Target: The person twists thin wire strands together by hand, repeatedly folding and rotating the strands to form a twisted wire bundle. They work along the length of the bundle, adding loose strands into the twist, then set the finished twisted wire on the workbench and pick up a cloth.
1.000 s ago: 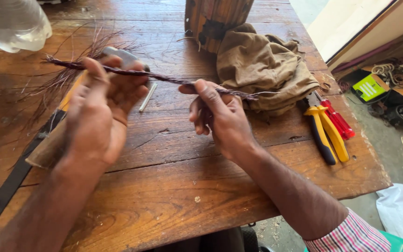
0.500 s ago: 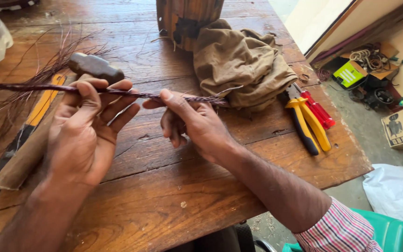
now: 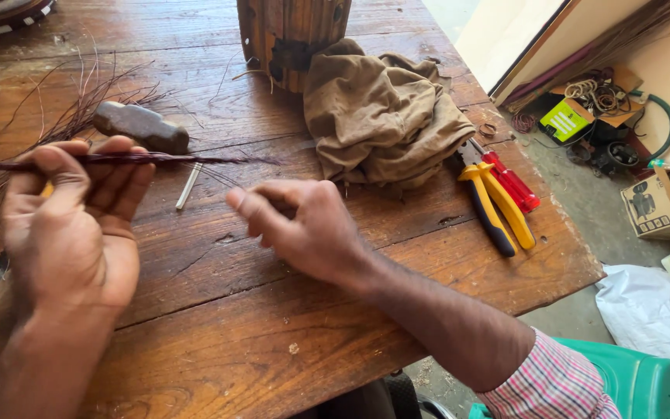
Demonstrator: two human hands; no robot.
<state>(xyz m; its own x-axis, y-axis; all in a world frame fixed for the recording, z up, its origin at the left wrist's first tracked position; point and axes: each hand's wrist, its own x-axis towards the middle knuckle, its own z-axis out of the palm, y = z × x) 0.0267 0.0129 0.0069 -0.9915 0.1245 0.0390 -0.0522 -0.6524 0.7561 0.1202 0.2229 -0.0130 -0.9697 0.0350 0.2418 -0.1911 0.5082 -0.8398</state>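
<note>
My left hand (image 3: 71, 225) pinching dark fibre strand (image 3: 157, 159) over wooden table (image 3: 226, 349) — right hand (image 3: 304, 229) hovering just beside, fingers loosely curled, gripping nothing.

I see bright daylight coming from the right, over the floor (image 3: 575, 178). The counter (image 3: 273, 310) is evenly lit, shadows soft. My right hand (image 3: 304, 229) looks slightly blurred.

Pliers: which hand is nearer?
Right. The right hand hovers over the table mid-frame, apart from the pliers lying toward the table's right edge. The left hand is at the far left, pinching a dark fibre strand.
</note>
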